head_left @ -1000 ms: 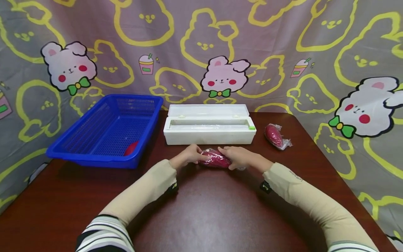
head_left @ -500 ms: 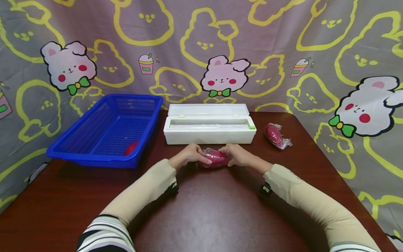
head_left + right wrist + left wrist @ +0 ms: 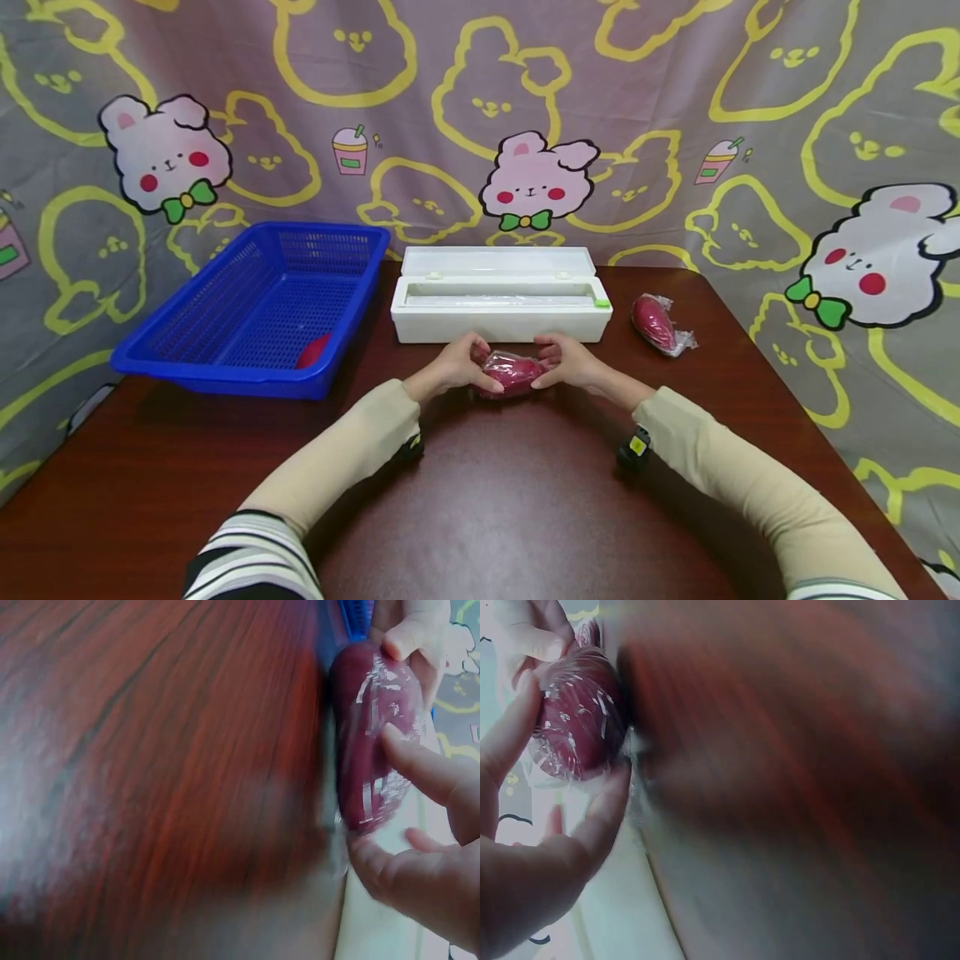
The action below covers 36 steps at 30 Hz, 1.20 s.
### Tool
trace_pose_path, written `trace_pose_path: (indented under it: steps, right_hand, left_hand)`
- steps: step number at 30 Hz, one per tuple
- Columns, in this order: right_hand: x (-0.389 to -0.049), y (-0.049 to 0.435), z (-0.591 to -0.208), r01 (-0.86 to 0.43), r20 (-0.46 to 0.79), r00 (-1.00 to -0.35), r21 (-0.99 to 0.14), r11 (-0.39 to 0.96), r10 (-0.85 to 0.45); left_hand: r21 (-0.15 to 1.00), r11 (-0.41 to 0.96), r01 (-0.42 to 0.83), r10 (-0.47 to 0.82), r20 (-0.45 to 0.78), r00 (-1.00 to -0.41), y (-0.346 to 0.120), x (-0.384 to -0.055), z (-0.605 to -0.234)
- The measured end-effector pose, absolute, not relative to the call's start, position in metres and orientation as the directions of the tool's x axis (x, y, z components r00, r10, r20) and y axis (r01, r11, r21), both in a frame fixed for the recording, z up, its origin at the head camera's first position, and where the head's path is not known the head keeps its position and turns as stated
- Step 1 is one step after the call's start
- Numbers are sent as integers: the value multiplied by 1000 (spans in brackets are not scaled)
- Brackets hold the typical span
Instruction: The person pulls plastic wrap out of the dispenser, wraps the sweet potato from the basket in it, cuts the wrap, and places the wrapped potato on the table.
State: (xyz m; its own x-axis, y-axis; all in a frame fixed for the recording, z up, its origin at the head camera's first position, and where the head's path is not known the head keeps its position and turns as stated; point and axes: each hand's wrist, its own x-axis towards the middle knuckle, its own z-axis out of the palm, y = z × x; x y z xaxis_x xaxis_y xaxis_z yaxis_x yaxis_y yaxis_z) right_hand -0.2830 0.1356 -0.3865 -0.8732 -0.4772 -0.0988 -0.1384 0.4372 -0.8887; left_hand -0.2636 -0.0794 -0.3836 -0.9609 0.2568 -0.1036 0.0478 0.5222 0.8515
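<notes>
A smooth, oblong red vegetable [image 3: 516,372] wrapped in clear plastic film lies crosswise between both hands in the head view. My left hand [image 3: 455,364] grips its left end, thumb across the front and fingers behind. At the other end, my right hand [image 3: 572,364] has its thumb against the front and its fingers bent behind. In the right wrist view, the right thumb [image 3: 409,754] presses the film and a fingertip meets the near end of the vegetable [image 3: 367,735]. Crinkled film shows around the vegetable [image 3: 581,720] in the left wrist view.
Behind the hands stands a white film-dispenser box [image 3: 501,325], lid raised, a roll inside. At left, a blue basket [image 3: 225,373] contains a red item [image 3: 312,351], partly hidden by its rim. A second wrapped red vegetable [image 3: 653,322] lies at right on the brown table [image 3: 495,500].
My right hand has shifted its fingers from over the right end to a more spread hold with the thumb in front. My left hand has kept its grip; the wrapped vegetable has turned slightly.
</notes>
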Motion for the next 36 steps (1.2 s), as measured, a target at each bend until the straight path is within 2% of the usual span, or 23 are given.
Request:
trace_pose_path:
  steps: [5, 9, 14, 18, 21, 24, 29, 32, 36]
  right_hand:
    - [-287, 141, -391, -95, -99, -865, -930, 355, -491]
    - [-287, 143, -393, -143, -86, -832, -922, 361, -548]
    - [-288, 144, -397, -276, -21, -772, -889, 365, -635]
    - [-287, 143, -395, -298, -10, -766, -880, 369, -643]
    - [-286, 141, -393, -228, -53, -750, -915, 333, -659]
    - [-285, 140, -394, -164, -73, -690, -953, 254, -720]
    - [-284, 141, -395, -202, -53, -613, -954, 221, -788]
    - [-282, 141, -392, -240, -33, -610, -944, 225, -791]
    - [-280, 142, -388, -171, -28, -631, -970, 175, -776]
  left_hand:
    - [869, 472, 151, 344, -24, -939, -82, -267, -386]
    - [851, 496, 173, 438, -73, -896, -83, -269, -382]
    - [844, 510, 165, 533, -160, -831, -84, -272, -376]
    - [842, 508, 181, 564, -166, -809, -84, -274, -378]
    - [846, 505, 168, 561, -175, -809, -85, -275, -379]
    - [844, 513, 157, 552, -184, -813, -86, -274, -379]
    - [835, 531, 143, 535, -200, -821, -86, -274, -377]
    - [852, 507, 132, 532, -189, -825, -87, -273, -375]
    - [913, 396, 98, 526, -137, -840, -88, -271, -372]
